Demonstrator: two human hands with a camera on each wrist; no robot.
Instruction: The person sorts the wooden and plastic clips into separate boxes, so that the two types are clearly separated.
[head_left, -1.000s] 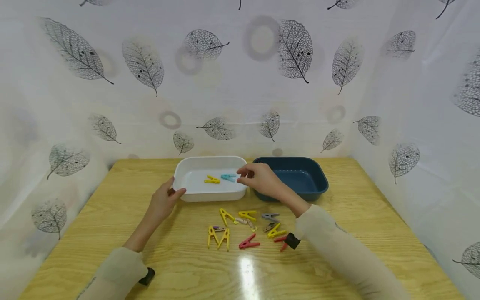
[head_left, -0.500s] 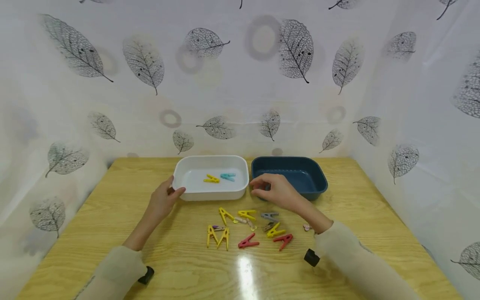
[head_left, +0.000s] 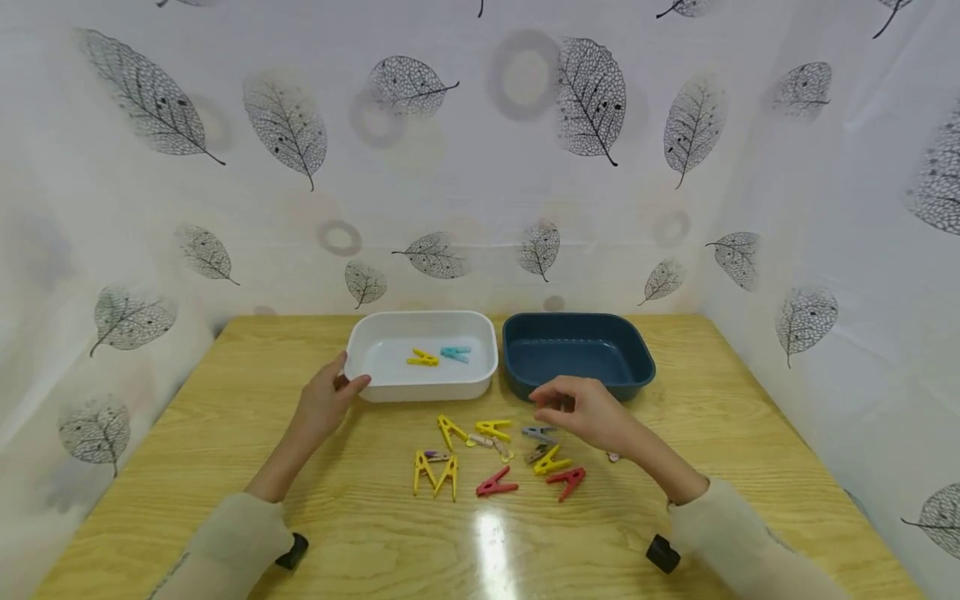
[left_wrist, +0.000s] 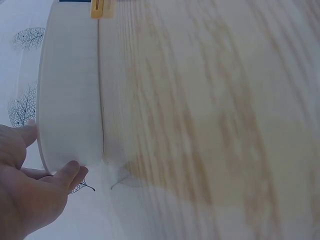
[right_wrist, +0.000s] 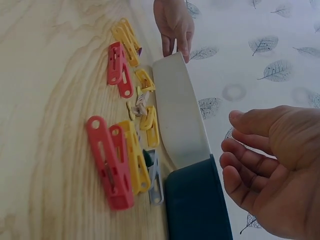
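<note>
My left hand (head_left: pixel 328 398) holds the near left corner of a white plastic bin (head_left: pixel 427 392), thumb at the rim and fingers along its end wall. In that bin lie a yellow clothespin (head_left: pixel 425 361) and a teal clothespin (head_left: pixel 454 353). My right hand (head_left: pixel 592 412), holding nothing, hovers before the dark blue bin (head_left: pixel 588 360), its fingers loosely curled. Below its fingertips are a grey clothespin (head_left: pixel 537 432) and a yellow clothespin (head_left: pixel 551 461). Two red clothespins, one on the left (head_left: pixel 496 483) and one on the right (head_left: pixel 568 479), lie nearer on the table.
Several more yellow clothespins (head_left: pixel 493 429) and small wooden clips (head_left: pixel 481 440) lie on the wood table (head_left: pixel 360 533) in front of the bins. A clip with a purple part (head_left: pixel 437 456) is among them. A leaf-print curtain (head_left: pixel 480 183) encloses the back and sides.
My right hand has moved from over the white bin's right end, past the blue bin's near left corner, toward me and right. The left hand stays at the white bin's corner.
</note>
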